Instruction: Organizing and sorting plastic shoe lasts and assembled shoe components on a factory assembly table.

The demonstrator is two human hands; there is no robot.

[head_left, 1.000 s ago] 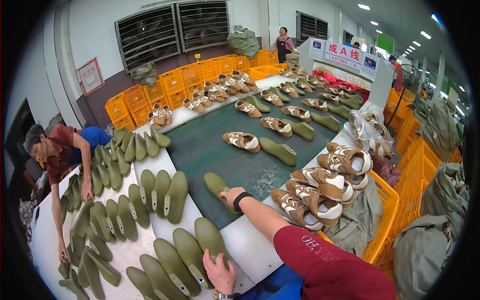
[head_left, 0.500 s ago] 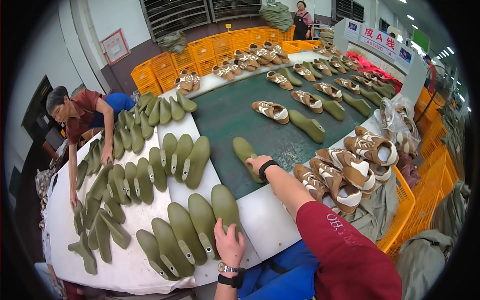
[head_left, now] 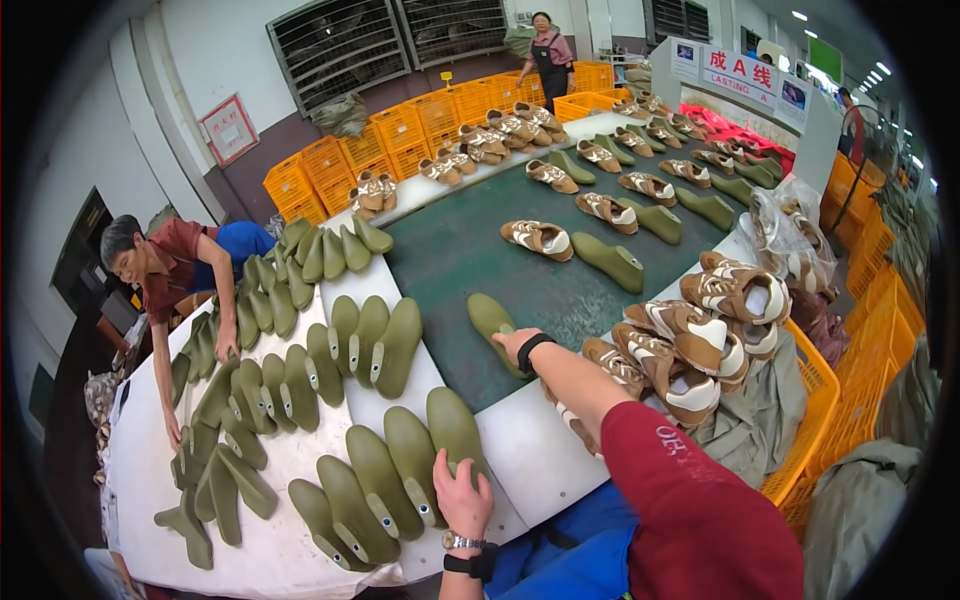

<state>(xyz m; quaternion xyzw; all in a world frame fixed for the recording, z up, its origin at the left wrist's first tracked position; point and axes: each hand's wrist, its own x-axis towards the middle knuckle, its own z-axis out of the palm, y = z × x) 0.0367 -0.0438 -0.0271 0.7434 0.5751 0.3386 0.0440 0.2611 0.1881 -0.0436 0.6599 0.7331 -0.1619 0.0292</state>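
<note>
My right hand (head_left: 514, 346) is closed around the near end of an olive-green shoe last (head_left: 488, 314) lying on the dark green conveyor belt (head_left: 470, 265). My left hand (head_left: 464, 502) grips the near end of another green last (head_left: 452, 422), the rightmost of a row on the white tabletop (head_left: 540, 455). Beside it, to the left, lie several similar lasts (head_left: 410, 445), some showing a small round metal-rimmed hole. Further along the belt, brown-and-white sneakers (head_left: 537, 240) alternate with green lasts (head_left: 608, 262).
Sneakers are piled (head_left: 690, 350) at the right, by an orange crate (head_left: 815, 400) with grey-green cloth. Across the table at left, a co-worker (head_left: 165, 265) reaches among many lasts (head_left: 270, 385). Orange crates (head_left: 400, 120) line the wall; another person (head_left: 550, 60) stands behind.
My view has shifted slightly. Both my hands stay on the same lasts. The person at the back has moved left along the crates.
</note>
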